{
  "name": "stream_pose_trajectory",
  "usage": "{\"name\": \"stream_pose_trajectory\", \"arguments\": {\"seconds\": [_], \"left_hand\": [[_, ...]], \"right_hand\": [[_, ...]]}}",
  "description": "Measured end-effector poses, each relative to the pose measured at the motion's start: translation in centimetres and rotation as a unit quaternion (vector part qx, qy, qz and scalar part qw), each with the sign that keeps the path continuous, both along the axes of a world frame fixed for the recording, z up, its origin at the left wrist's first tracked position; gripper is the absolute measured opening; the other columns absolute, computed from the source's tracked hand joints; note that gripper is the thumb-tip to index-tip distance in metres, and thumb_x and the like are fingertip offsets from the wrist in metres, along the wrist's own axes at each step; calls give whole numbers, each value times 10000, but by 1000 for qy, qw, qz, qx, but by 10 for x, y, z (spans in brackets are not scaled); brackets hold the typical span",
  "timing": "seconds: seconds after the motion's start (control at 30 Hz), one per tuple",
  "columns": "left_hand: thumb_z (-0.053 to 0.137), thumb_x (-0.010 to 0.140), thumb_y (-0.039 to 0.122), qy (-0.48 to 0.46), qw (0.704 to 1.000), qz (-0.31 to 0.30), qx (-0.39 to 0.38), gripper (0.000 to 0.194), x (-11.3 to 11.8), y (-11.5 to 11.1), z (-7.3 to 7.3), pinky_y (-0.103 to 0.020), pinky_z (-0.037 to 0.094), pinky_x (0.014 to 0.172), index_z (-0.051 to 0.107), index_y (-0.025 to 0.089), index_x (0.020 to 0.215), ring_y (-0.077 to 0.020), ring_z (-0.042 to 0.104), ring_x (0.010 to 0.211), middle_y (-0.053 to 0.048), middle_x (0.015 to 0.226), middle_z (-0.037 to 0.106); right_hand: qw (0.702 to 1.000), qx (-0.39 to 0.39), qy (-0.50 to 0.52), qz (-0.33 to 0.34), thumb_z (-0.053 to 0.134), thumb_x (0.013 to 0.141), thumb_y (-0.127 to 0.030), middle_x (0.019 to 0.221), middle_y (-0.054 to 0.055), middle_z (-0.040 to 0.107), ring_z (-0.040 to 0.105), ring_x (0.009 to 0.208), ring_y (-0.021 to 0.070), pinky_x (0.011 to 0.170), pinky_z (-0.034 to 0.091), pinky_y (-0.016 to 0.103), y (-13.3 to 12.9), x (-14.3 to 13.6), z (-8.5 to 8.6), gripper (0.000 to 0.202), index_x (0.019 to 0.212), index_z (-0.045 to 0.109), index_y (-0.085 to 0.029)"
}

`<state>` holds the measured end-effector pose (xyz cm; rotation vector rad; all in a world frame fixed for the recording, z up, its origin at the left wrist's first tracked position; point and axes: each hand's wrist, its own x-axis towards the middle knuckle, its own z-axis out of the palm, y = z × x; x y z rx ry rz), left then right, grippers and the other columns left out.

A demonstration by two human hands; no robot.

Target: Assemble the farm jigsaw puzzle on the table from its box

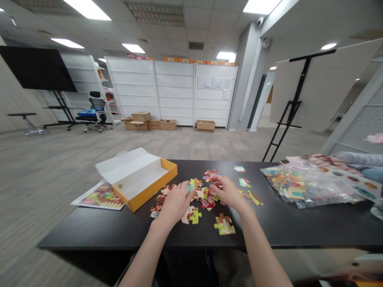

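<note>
Black tabletop [287, 223] supported multicoloured cardboard jigsaw pieces [208, 204], an open yellow-and-white box [152, 189] at their ten o'clock. Left hand [177, 202] at nine and right hand [229, 193] at three curved loosely, any grip indeterminable; light fingertip pressure seemed best for parting overlaps unbent.

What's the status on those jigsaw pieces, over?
Left hand, right hand at jigsaw pieces, grips unclear. Hands hide some. Open yellow box left of pieces.

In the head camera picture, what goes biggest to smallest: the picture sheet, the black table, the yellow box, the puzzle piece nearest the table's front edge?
1. Black table
2. Yellow box
3. Picture sheet, partly hidden by the box
4. Puzzle piece
</note>
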<state>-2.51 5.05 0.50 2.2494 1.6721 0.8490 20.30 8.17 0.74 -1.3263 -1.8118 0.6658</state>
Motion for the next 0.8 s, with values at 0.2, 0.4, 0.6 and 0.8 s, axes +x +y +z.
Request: {"name": "stream_pose_trajectory", "arguments": {"seconds": [0.2, 0.4, 0.6, 0.8], "left_hand": [[515, 974, 308, 149, 988, 17, 23, 358, -8, 1, -13, -482, 407, 1040, 604, 127, 1270, -343, 569, 1203, -181, 1253, 647], [511, 943, 163, 165, 984, 29, 61, 345, -1, -5, -4, -513, 400, 1043, 610, 169, 1274, -344, 546, 1219, -158, 1290, 630], [627, 943, 360, 22, 984, -173, 35, 236, 29, -28, 14, -366, 490, 934, 639, 212, 1127, -241, 629, 1050, -70, 1114, 682], [841, 676, 601, 44, 972, -231, 19, 603, 58, -46, 0, -453, 471, 972, 668, 218, 1109, -306, 605, 1089, -66, 1125, 693]], "right_hand": [[951, 36, -256, -169, 603, 874, -306, 1113, 151, 706, 636, 1048, 297, 935, 435, 396, 3, 33, -3, 241, 1042, 704, -165], [933, -6, -312, -179, 679, 826, -327, 1033, 141, 715, 640, 982, 300, 823, 425, 357, 2, 31, -9, 252, 1022, 686, -169], [954, 7, -246, -173, 686, 768, -163, 1045, 106, 680, 632, 1018, 258, 872, 449, 336, 6, 29, -14, 322, 1088, 658, -168], [994, 6, -79, -81, 679, 710, -147, 1105, 78, 626, 651, 911, 188, 800, 529, 317, -1, 38, -3, 379, 1084, 628, -191]]}}
